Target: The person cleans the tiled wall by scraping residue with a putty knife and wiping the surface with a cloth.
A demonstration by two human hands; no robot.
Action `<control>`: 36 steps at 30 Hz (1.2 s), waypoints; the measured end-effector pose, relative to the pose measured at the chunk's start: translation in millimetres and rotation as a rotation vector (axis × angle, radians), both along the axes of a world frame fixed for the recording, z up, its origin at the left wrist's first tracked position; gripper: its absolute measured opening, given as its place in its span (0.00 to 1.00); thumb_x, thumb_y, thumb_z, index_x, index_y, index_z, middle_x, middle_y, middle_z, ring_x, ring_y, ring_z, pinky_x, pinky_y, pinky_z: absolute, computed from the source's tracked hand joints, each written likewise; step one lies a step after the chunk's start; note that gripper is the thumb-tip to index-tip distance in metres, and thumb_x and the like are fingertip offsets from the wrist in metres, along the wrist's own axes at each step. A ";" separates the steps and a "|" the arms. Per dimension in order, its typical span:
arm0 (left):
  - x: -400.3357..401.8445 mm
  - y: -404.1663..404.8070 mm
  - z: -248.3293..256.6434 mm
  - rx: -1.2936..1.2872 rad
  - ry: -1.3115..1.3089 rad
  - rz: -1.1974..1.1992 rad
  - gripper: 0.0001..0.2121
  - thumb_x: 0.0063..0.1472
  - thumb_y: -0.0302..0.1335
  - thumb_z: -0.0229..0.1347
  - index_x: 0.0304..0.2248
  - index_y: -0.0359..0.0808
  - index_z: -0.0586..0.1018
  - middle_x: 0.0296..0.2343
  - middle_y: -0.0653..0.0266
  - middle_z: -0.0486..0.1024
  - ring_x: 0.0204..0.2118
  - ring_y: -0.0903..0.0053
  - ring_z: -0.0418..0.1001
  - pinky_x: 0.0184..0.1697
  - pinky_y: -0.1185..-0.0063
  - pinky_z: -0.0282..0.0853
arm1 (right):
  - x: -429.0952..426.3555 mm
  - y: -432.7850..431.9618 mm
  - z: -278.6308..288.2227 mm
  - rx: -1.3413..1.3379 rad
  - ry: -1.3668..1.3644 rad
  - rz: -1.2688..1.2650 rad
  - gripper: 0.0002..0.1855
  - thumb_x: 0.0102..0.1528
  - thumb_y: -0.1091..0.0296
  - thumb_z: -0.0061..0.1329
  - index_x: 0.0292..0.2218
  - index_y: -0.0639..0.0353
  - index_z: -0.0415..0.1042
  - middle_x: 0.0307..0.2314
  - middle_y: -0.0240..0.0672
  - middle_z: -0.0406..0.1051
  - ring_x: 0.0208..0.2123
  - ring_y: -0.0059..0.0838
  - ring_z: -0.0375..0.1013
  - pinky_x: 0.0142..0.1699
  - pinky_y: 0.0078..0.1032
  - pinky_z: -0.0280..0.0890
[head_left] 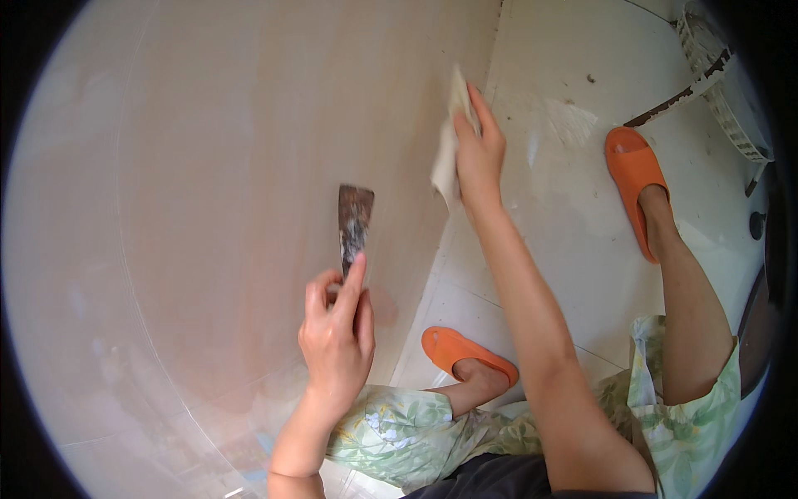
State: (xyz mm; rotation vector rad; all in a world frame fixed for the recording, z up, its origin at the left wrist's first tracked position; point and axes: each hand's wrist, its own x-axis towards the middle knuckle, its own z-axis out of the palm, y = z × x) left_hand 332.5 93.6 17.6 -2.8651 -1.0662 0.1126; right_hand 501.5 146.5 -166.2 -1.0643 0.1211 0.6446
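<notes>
My left hand [336, 340] grips a putty knife [356, 215] by its lower end, with one finger laid along it. Its blade points up the picture and is rusty and smeared with whitish residue. Behind it spreads a glossy, beige tiled wall [206, 187] with blurry reflections. In my right hand [483, 153] is a cream-coloured cloth or sheet [445, 159], pinched between thumb and fingers. That hand is near the seam where the wall meets the floor; whether the cloth touches the wall I cannot tell.
The pale tiled floor [561, 206] bears crumbs and a whitish scuffed patch [570, 121]. My feet are in orange slides [636, 165], one near the wall. At the upper right are a white plastic basket [735, 125] and a bar with peeling paint [676, 95].
</notes>
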 end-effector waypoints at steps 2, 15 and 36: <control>29.3 13.9 -2.3 0.032 0.011 0.002 0.22 0.52 0.19 0.54 0.49 0.35 0.72 0.35 0.54 0.69 0.25 0.67 0.72 0.27 0.74 0.70 | -29.7 -25.8 -13.0 -0.108 0.124 0.060 0.24 0.56 0.74 0.40 0.55 0.60 0.62 0.53 0.41 0.61 0.55 0.30 0.60 0.57 0.22 0.53; 67.6 13.6 -10.9 -0.019 0.046 0.124 0.23 0.52 0.15 0.47 0.50 0.30 0.69 0.34 0.51 0.68 0.26 0.63 0.73 0.27 0.71 0.69 | -64.6 -65.5 -9.1 -0.059 0.144 0.248 0.23 0.56 0.79 0.39 0.54 0.59 0.63 0.56 0.40 0.58 0.59 0.35 0.54 0.61 0.27 0.50; 53.9 -3.8 -31.4 -0.233 -0.245 0.452 0.20 0.57 0.14 0.41 0.51 0.27 0.68 0.40 0.44 0.66 0.36 0.59 0.71 0.42 0.71 0.66 | -55.7 -73.7 19.8 -0.060 0.081 0.289 0.23 0.55 0.77 0.42 0.53 0.61 0.64 0.53 0.40 0.62 0.56 0.34 0.60 0.58 0.25 0.54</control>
